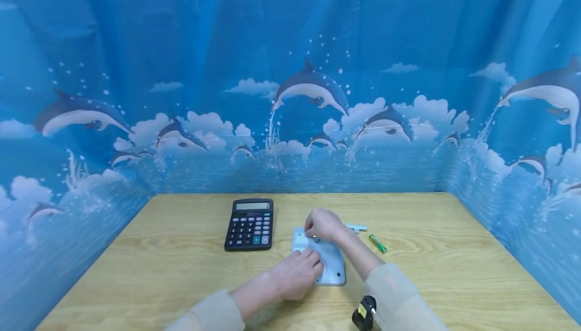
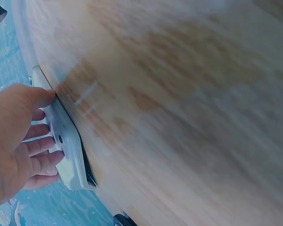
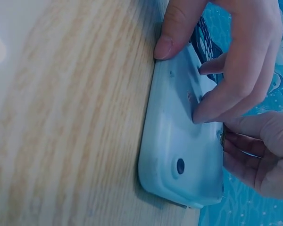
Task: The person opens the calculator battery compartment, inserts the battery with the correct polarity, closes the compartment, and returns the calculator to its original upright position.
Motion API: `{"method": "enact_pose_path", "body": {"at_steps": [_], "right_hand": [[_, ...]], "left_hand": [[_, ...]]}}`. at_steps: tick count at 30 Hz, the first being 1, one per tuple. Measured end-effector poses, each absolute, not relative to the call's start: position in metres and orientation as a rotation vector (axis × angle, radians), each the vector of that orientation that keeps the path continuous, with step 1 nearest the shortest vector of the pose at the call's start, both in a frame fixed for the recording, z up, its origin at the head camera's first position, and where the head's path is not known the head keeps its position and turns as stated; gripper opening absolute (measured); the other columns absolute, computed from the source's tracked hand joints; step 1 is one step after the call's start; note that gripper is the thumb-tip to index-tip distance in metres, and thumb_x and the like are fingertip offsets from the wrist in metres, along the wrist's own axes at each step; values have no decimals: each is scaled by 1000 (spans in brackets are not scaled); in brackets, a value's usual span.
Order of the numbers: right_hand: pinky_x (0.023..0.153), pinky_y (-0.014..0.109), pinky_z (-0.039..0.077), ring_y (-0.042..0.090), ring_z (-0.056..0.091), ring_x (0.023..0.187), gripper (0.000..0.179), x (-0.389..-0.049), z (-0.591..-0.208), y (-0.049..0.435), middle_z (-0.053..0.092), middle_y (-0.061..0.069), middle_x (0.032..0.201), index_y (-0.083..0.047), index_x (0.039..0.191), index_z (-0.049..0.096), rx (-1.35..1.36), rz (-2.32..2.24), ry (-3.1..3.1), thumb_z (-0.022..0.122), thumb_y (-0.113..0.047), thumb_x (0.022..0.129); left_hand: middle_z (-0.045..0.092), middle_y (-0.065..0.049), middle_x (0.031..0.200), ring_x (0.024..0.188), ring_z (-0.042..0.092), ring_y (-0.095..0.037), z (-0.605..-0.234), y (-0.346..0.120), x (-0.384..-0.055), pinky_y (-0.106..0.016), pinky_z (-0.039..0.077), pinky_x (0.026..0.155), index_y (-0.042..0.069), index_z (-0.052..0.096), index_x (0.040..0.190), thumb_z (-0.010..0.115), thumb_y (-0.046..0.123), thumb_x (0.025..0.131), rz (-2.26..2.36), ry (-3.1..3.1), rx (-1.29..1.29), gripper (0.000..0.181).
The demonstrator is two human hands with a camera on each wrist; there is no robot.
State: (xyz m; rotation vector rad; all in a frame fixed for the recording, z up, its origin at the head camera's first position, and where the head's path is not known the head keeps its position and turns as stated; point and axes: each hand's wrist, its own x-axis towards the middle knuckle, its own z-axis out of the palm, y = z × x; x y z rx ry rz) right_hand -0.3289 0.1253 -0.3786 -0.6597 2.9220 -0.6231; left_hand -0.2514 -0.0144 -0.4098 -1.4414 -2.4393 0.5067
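Observation:
A light-blue calculator (image 1: 333, 265) lies back side up on the wooden table, with dark round feet showing. My left hand (image 1: 295, 273) grips its near left part, the thumb at its side edge and the bent fingers on its back, as the left wrist view shows. Over the far end of the calculator, my right hand (image 1: 324, 224) pinches a small battery (image 1: 315, 237); a gold-coloured end of it shows in the right wrist view, the rest hidden by fingers. A light-blue battery cover (image 1: 356, 228) lies just beyond the right wrist, and a green battery (image 1: 378, 243) lies right of it.
A black calculator (image 1: 248, 225) lies face up to the left of the hands. A black wrist camera (image 1: 364, 313) sits by the right sleeve. Blue curtains (image 1: 290, 169) with dolphins stand around the table's back and sides.

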Motion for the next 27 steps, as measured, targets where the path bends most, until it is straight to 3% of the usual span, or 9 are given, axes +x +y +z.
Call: {"method": "enact_pose_path", "body": {"at_steps": [12, 19, 27], "right_hand": [[61, 27, 47, 11, 54, 66, 6, -332, -373, 125, 63, -4, 72, -12, 75, 70, -632, -624, 2902, 69, -10, 81], [62, 28, 47, 12, 54, 66, 7, -331, -374, 125, 62, -3, 71, -11, 75, 70, -618, -659, 2869, 68, -8, 81], [57, 26, 45, 13, 52, 62, 8, -331, -379, 125, 59, -3, 68, -10, 74, 67, -605, -723, 2850, 66, -7, 81]], "left_hand": [[54, -2, 101, 91, 49, -14, -408, -10, -249, -21, 45, 68, 8, 60, 113, 65, 25, 78, 533, -2435, -1411, 40], [55, -4, 103, 94, 49, -15, -409, -10, -249, -22, 46, 73, 6, 60, 115, 65, 23, 77, 523, -2456, -1431, 42], [55, -6, 104, 92, 50, -16, -413, -12, -248, -22, 46, 71, 5, 59, 115, 66, 24, 74, 521, -2414, -1419, 46]]}}
